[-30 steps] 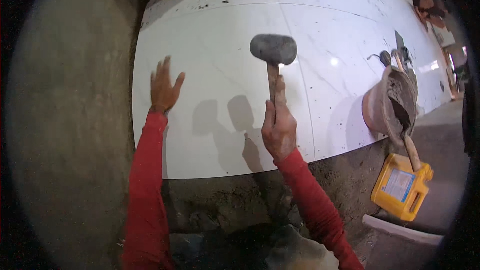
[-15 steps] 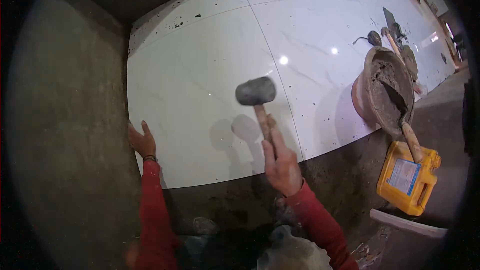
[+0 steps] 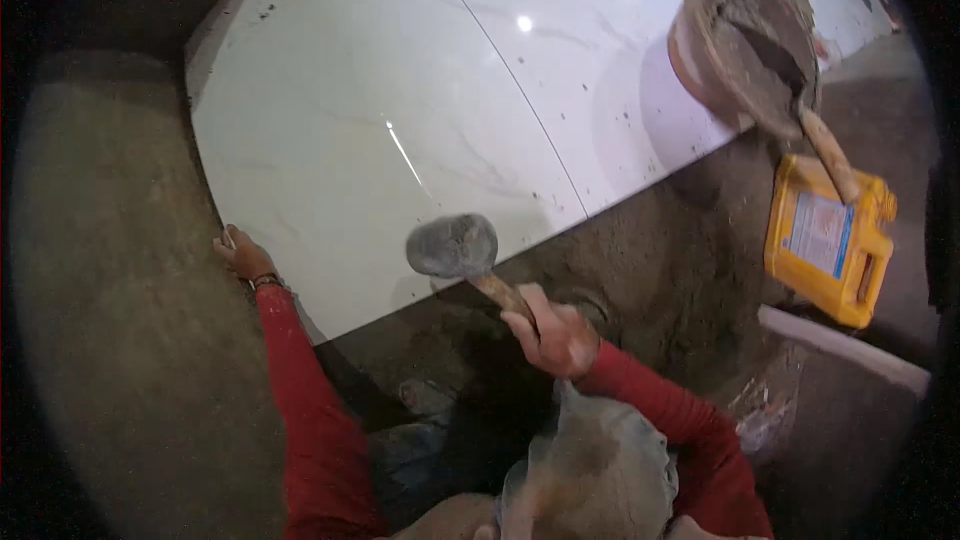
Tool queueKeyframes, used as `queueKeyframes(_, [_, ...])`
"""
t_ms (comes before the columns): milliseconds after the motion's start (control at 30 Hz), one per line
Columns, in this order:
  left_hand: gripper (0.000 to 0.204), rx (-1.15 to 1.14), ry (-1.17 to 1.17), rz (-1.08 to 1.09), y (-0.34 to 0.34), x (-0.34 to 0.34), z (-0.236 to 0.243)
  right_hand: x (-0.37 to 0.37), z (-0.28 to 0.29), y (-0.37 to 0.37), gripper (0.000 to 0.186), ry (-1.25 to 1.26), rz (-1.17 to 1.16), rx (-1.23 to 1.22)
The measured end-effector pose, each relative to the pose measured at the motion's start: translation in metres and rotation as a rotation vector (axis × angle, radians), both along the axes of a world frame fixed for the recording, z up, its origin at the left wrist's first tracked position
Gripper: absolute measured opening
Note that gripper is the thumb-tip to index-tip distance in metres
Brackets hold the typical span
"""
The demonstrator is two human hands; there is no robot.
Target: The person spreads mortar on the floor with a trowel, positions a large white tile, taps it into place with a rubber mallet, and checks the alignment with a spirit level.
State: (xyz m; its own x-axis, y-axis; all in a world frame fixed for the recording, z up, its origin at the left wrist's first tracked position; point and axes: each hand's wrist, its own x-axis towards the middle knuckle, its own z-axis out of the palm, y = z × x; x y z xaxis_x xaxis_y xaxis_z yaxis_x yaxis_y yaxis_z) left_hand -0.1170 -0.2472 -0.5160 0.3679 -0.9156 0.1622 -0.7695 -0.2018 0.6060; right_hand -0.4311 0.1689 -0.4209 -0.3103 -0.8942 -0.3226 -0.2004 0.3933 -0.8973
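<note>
A large glossy white tile (image 3: 330, 130) with faint grey veins lies in front of me, its left edge along a grey wall. My left hand (image 3: 245, 256) is at that edge, near the tile's front left corner. Its fingers are closed and partly hidden, and what they hold, if anything, I cannot make out. My right hand (image 3: 560, 335) grips the wooden handle of a rubber mallet (image 3: 452, 246). The mallet's dark grey head is over the tile's front edge; whether it touches I cannot tell.
At the right stands a bucket (image 3: 690, 65) of grey mortar, a trowel (image 3: 828, 155) resting in it. A yellow jerrycan (image 3: 835, 285) is close by, with a pale strip (image 3: 845, 348) in front of it. Rough grey bedding (image 3: 640, 240) borders the tile.
My view has tilted down and turned. The mallet has come back from over the tile's middle to its front edge. My left hand's spread fingers have closed at the edge.
</note>
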Motion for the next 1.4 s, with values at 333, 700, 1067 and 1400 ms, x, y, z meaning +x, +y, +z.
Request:
queueKeyframes(333, [0.070, -0.170, 0.120, -0.086, -0.031, 0.051, -0.018, 0.001, -0.022, -0.012, 0.028, 0.105, -0.084, -0.008])
queueKeyframes(700, [0.065, -0.175, 0.135, -0.098, -0.023, 0.036, -0.011, -0.002, -0.024, -0.026, 0.026, 0.228, -0.060, -0.061])
queueKeyframes(1067, [0.068, -0.163, -0.176, -0.028, -0.008, 0.009, -0.013, -0.012, -0.012, -0.072, 0.027, 0.473, -0.047, -0.165])
queueKeyframes(1400, [0.072, -0.125, -0.122, -0.019, 0.004, -0.006, 0.005, 0.007, -0.055, -0.127, 0.028, 0.489, 0.209, -0.093])
